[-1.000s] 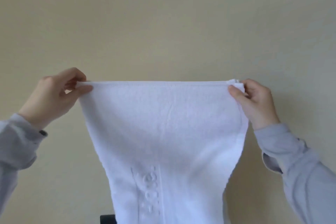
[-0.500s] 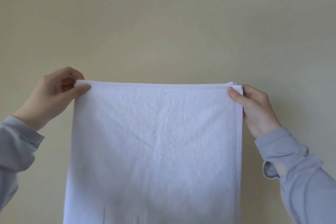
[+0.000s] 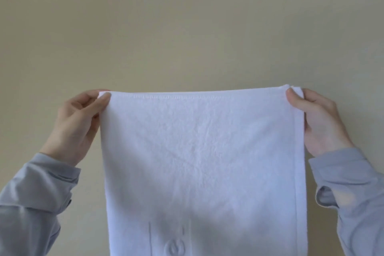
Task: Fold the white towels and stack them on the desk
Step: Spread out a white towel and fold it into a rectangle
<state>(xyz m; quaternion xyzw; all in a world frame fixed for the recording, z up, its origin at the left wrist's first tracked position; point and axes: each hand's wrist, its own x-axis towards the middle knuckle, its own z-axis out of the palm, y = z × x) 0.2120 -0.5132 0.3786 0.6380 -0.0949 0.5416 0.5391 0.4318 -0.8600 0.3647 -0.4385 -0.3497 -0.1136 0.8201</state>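
Against a plain beige wall (image 3: 187, 16) I pinch the soft, limp white towel (image 3: 199, 162) by its top corners, left hand (image 3: 79, 122) and right hand (image 3: 320, 120), mid-frame.

A white terry towel (image 3: 199, 151) hangs upright in front of the beige wall (image 3: 187, 27), spread flat and facing the camera. Its top edge, a stitched hem, runs nearly level across the wall, with the right end slightly higher. The left hand (image 3: 76, 127) pinches one upper corner and the right hand (image 3: 324, 124) the other. A narrow border strip runs down the right side. Faint creases fan out from the middle. Low down sits an embossed band with a ring motif. The bottom edge is out of view.
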